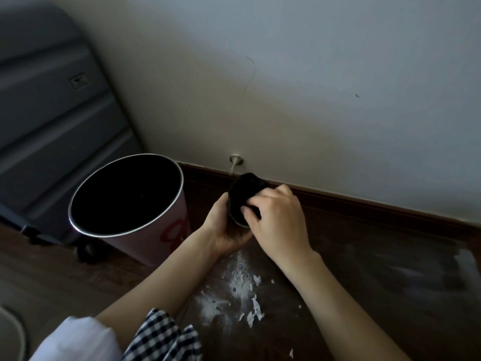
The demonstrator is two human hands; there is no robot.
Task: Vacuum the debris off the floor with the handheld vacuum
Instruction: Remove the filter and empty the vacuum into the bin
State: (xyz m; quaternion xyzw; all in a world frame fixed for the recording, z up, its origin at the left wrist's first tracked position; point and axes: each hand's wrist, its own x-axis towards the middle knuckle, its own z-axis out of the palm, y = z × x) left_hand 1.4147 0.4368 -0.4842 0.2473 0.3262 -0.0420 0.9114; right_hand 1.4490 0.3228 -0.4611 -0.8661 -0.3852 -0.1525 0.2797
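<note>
While hands (pixel 276 220) grip vacuum (pixel 243 196) — seemingly.

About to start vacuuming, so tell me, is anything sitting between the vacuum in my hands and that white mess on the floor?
Nothing visible does. Both hands grip the black handheld vacuum, and the white debris lies on bare floor just below your wrists. The bin stands off to the left.

Both bare forearms reach forward, converging. The left hand (pixel 223 227) lies palm up, fingers curled upward in a cupping grip; the right hand (pixel 276 217) arches over it, palm down, fingertips pinching
</note>
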